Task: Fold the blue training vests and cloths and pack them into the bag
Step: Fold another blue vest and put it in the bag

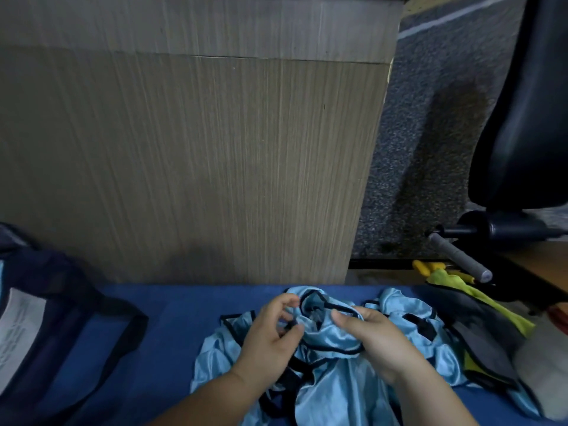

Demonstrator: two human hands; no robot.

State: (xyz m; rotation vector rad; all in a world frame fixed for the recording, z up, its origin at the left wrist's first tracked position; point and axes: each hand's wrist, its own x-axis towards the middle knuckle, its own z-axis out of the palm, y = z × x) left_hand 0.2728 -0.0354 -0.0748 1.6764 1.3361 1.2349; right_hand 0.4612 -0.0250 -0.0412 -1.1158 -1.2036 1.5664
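At lower centre, the left hand [270, 338] and right hand [379, 344] pinch a crumpled light-blue vest [330, 338], partly hiding it; the frame's left edge cuts off the dark bag [70, 302].

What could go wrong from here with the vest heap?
1. The left hand and right hand grip one crumpled light-blue vest atop a tangled heap; its black trim loops may snag a neighbouring vest and drag it along.
2. The navy bag lies well to the left, so a fold may loosen in transfer.
3. The yellow-green cloth beside the heap could get packed by mistake.
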